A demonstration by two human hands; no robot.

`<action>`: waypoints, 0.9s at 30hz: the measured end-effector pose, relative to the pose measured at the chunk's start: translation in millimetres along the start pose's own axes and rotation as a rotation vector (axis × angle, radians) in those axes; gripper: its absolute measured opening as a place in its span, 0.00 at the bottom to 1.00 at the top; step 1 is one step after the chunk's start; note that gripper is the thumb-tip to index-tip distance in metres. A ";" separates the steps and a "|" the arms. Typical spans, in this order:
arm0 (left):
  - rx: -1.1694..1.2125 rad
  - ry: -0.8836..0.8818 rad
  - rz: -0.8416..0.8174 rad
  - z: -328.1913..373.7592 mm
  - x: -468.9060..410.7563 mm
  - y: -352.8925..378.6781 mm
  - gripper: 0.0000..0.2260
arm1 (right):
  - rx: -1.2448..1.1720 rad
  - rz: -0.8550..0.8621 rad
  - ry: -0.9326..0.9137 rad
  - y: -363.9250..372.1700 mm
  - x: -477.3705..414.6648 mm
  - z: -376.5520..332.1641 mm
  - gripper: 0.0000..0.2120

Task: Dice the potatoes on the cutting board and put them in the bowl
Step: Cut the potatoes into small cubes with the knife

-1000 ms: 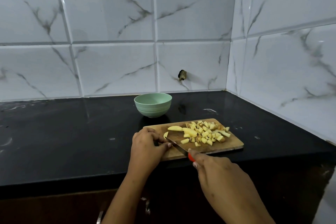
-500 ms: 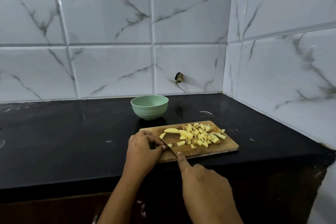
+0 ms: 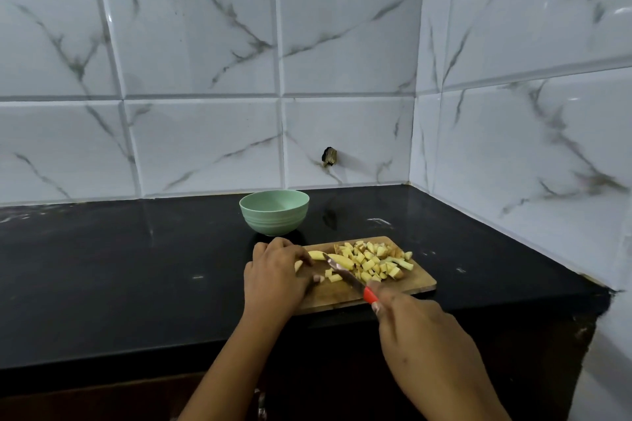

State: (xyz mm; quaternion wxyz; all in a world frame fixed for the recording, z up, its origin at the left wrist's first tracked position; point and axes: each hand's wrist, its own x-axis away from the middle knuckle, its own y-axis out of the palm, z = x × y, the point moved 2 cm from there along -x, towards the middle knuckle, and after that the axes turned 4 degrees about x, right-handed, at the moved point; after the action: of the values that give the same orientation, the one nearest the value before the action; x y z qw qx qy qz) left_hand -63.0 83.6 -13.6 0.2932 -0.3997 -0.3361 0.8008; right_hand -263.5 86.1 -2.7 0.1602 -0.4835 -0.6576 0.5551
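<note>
The right hand (image 3: 424, 328) is closed around a red-handled knife (image 3: 345, 275), its blade slanting over the cutting board (image 3: 342, 297). The left hand (image 3: 277, 275) curls down on the board's left end, fingertips pinching a potato wedge (image 3: 316, 255); what lies beneath its palm is hidden. Diced potato pieces (image 3: 372, 261) heap on the board's right half. Behind, the green bowl (image 3: 274, 212) looks empty on the black counter (image 3: 136, 267)

White marble-veined wall tiles (image 3: 205, 55) meet in a corner above a glossy black countertop (image 3: 113, 270).
</note>
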 end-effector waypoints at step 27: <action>0.180 0.028 -0.092 -14.1 9.9 0.3 0.08 | -0.048 0.034 -0.061 20.9 -13.8 -11.4 0.19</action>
State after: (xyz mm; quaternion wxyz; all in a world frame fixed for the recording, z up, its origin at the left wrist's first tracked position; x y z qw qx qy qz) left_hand -56.3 95.0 -24.6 0.3691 -0.3670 -0.2768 0.8078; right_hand -238.8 79.7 -12.9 0.1189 -0.4811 -0.6669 0.5565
